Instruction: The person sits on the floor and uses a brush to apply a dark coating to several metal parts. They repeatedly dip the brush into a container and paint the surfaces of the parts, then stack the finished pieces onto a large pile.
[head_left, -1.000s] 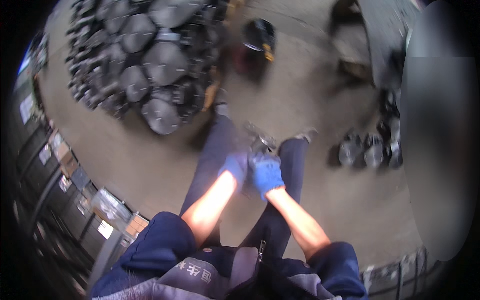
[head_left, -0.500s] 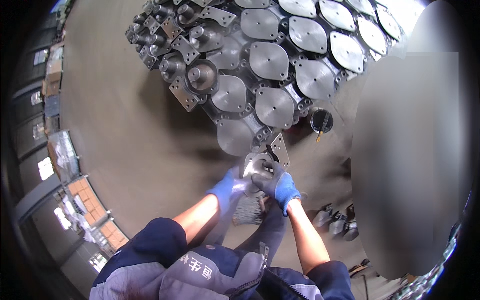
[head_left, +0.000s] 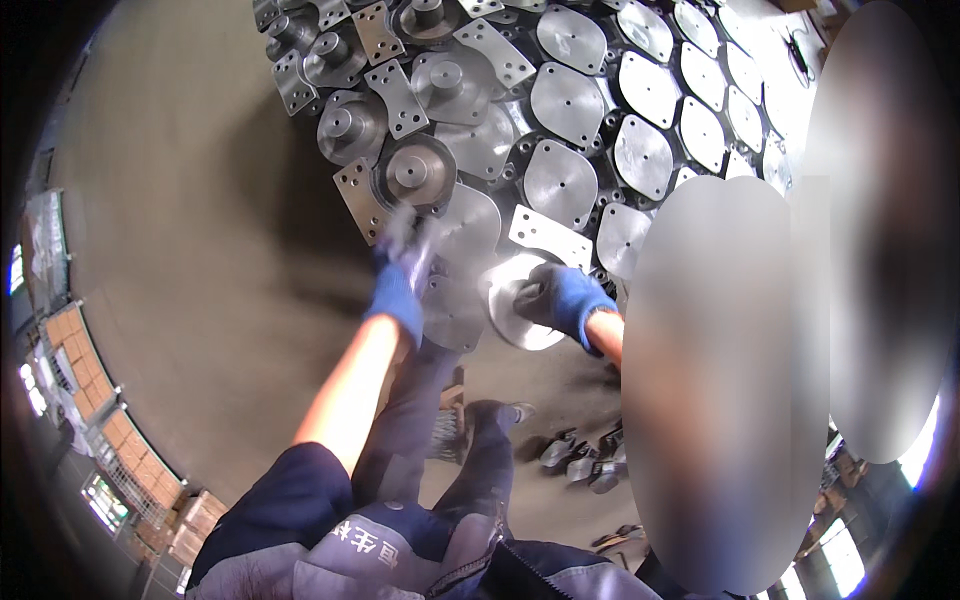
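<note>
A: Where's the piece in hand?
B: The bright round plate point(head_left: 512, 318) is at the near edge of the stack of metal parts point(head_left: 563, 185), just beside a duller plate point(head_left: 450, 314).

A: And the hands?
B: The gloved right hand point(head_left: 574, 298) has its fingers curled in on the bright plate's right side; the glove hides exactly what they grip. The left hand point(head_left: 403, 265) is blurred, near a flanged part with a round hub point(head_left: 411, 171). I can't make out how far its fingers spread, or whether it touches anything.

A: Heavy?
B: I'd judge so: solid metal, stiff, unlikely to break, though the smooth face may slip under a glove.

A: Best hold?
B: Probably opposite sides of the rim, both hands, keeping fingertips clear of the holed bracket point(head_left: 550, 238) beside it; its corners look hard.
</note>
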